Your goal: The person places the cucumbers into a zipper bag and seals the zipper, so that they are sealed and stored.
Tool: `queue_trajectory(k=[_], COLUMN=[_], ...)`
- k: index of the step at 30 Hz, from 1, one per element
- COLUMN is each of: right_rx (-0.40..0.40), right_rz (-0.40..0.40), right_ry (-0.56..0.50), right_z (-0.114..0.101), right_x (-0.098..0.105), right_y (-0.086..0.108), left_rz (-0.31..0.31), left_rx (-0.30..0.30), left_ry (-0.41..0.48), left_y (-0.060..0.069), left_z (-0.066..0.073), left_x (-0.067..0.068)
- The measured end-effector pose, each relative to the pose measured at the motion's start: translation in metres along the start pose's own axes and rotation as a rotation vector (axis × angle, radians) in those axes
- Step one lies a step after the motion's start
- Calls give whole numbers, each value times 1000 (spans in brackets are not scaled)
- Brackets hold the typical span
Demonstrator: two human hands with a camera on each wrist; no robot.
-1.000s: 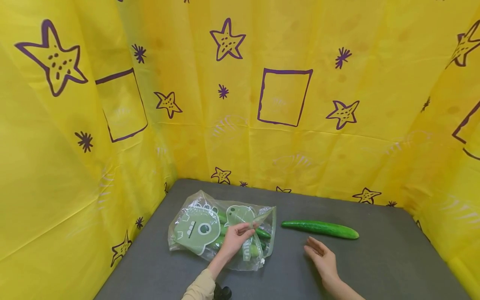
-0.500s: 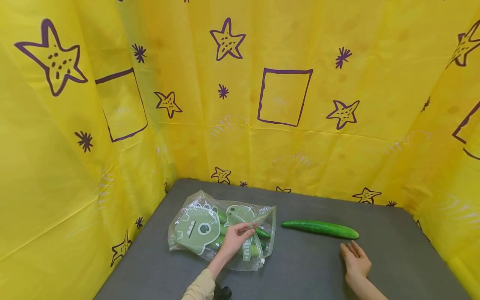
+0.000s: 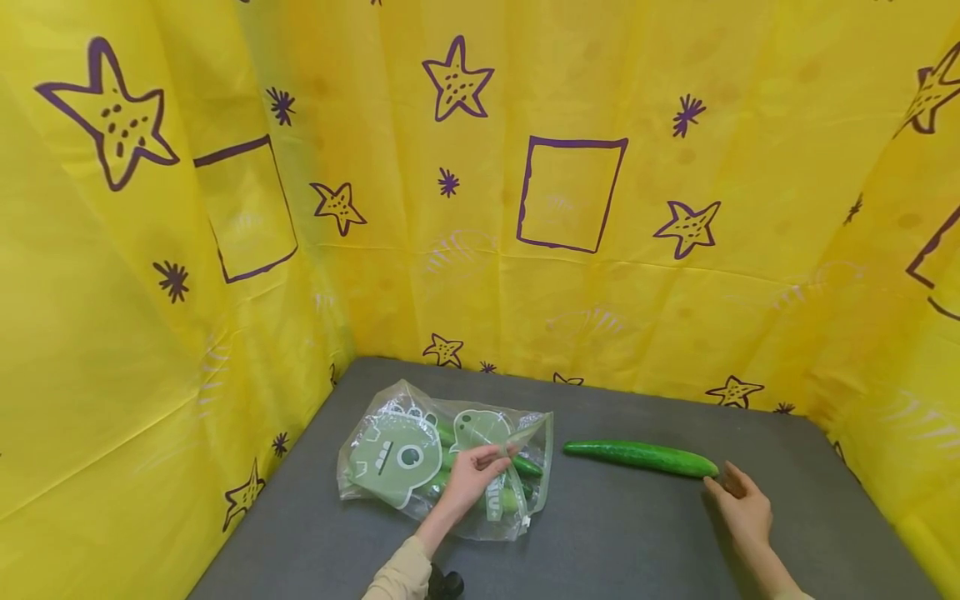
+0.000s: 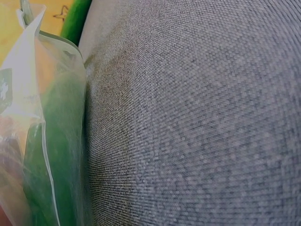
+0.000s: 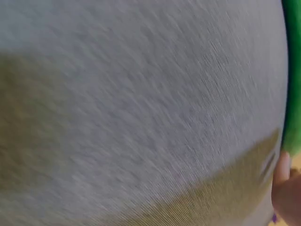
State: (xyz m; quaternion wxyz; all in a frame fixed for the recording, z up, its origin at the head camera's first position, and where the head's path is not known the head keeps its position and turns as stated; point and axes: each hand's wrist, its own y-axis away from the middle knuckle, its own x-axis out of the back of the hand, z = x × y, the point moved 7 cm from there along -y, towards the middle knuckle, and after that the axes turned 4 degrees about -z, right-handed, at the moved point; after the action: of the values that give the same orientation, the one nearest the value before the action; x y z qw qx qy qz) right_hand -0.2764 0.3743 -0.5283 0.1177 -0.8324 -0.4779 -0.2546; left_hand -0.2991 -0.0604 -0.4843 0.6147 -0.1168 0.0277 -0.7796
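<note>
In the head view, a clear zip bag [image 3: 397, 458] with green cartoon prints lies flat at the left of the table, several cucumbers inside. My left hand [image 3: 472, 475] pinches the upper layer near its mouth, which faces right. To the right of the bag, a long green cucumber [image 3: 637, 454] lies loose. My right hand [image 3: 742, 504] has thumb and fingers at its right end. In the right wrist view the thumb [image 5: 283, 165] touches the end of the cucumber [image 5: 294, 94]. The left wrist view shows the bag [image 4: 66, 61] but hardly any of the left hand.
Under everything is a dark grey cloth-covered table [image 3: 600, 542]. Yellow curtains [image 3: 450, 292] with purple star drawings rise along its back and sides. A small black object [image 3: 447, 585] shows beside the left sleeve [image 3: 405, 571].
My right hand has moved right along the loose cucumber to its far right end. The left hand, the bag and the cucumber have stayed in place.
</note>
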Motion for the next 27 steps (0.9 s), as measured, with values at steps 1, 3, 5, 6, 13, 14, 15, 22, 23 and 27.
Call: queue_trajectory(k=[1,3,5,6,13,14,15,22,23,27], right_rx=[11,26,46,53,125,139,152,239,252,316], right_rz=[-35,-101,-156,-176,-282,-284,-286,-288,-290,-298], right_ry=[24,60,82,103,233,245,254,322,330,357], right_z=[-1,-2,-4,-5,-8,-10,-11,-18,-18,-20], right_x=[-1,-2,-3,-4,-9,-9,-9,-12,-13,-13], right_y=[-3,-8,-12,-13,-18,-18,-18,-19,-19,-20], left_rz=[0,2,2,0,-3,-3,-3,-5,-7,-15], left_rx=[-1,-4,5,7,-21,-31,-29,-16,-18,-20], left_ry=[-3,-5,-1,3,31,28,30,14,15,6], left_y=[0,0,0,0,-7,-8,-9,-6,-5,0], left_z=[0,0,-1,-2,-20,-24,-28,-20,-16,-1], left_x=[0,0,0,0,-1,-1,-1,-2,-2,-1])
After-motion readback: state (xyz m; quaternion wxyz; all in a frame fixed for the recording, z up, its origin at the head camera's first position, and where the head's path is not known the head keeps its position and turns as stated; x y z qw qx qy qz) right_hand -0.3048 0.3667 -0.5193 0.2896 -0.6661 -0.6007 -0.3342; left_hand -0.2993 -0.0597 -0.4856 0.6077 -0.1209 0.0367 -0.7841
